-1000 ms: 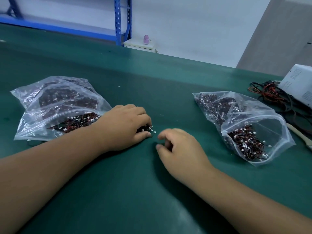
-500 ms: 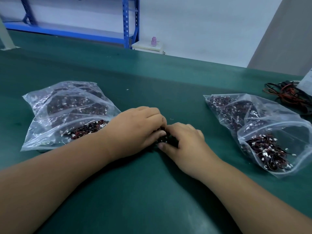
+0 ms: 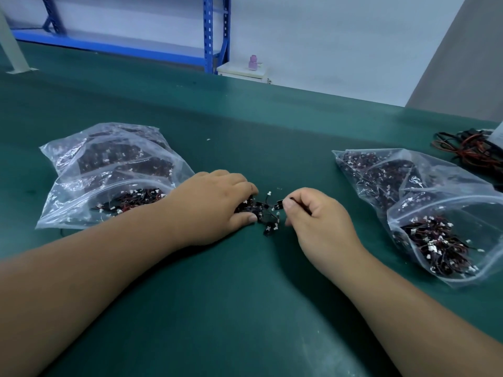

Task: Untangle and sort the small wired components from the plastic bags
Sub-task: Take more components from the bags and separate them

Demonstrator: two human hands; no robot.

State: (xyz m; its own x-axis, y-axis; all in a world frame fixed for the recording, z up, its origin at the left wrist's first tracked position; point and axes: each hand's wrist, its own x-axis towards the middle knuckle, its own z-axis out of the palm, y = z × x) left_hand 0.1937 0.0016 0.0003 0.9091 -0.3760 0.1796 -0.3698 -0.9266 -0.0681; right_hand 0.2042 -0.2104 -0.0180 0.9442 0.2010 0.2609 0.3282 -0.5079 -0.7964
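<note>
A small tangle of wired components (image 3: 265, 213), black and red wires with white plugs, lies on the green table (image 3: 245, 308) between my hands. My left hand (image 3: 215, 205) is curled over the tangle's left part and grips it. My right hand (image 3: 315, 221) pinches one component at the tangle's right end and holds it a little away from the rest. Clear zip bags full of the same components lie on both sides: the left bags (image 3: 109, 175) beside my left wrist, the right bags (image 3: 424, 210) to the right of my right hand.
A loose bundle of red and black cables (image 3: 471, 151) lies at the table's far right edge. Behind the table stand a blue metal shelf (image 3: 209, 36) and a white stand with a small pink bottle (image 3: 253, 62).
My right hand met the left at the tangle, then drew back to the right, pulling one component out of the clump. My left hand stayed on the clump.
</note>
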